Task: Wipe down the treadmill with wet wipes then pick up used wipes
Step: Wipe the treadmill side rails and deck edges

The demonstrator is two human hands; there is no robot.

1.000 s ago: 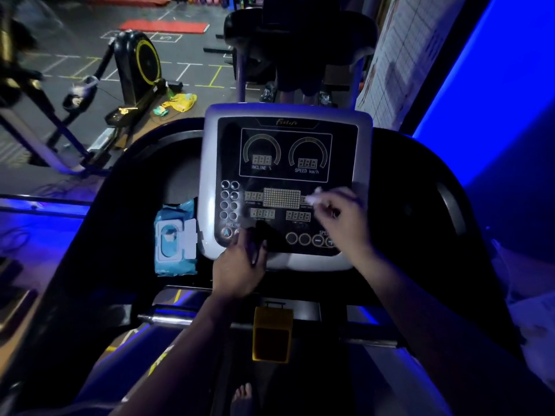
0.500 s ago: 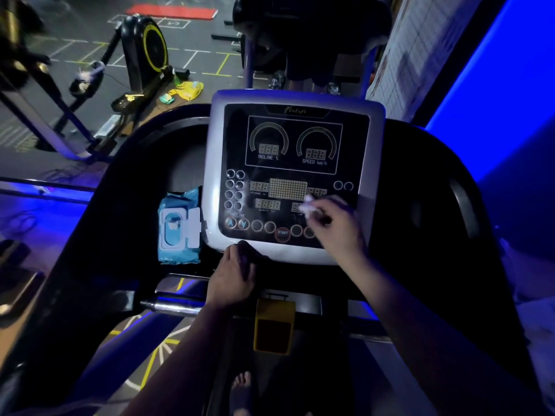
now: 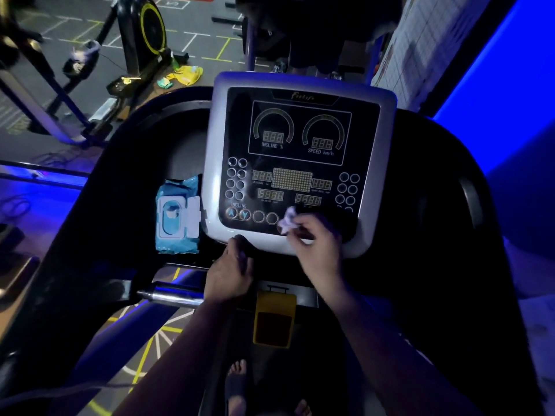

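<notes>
Wiping is the step in hand: the right hand (image 3: 318, 253) pinches a crumpled wipe (image 3: 286, 221) in its fingers (image 3: 295, 234) against the console's (image 3: 300, 94) bottom button row; the left hand (image 3: 231, 273) rests at the console's lower edge, its grip unclear in the dimness; next, probably, a sweep across the remaining buttons.

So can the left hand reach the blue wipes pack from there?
Probably yes. The left hand rests by the console's lower edge; the wipes pack lies close on its left, nothing between. The right hand pinches the wipe.

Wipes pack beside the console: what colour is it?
Wipes pack: light blue, white lid; head view.
</notes>
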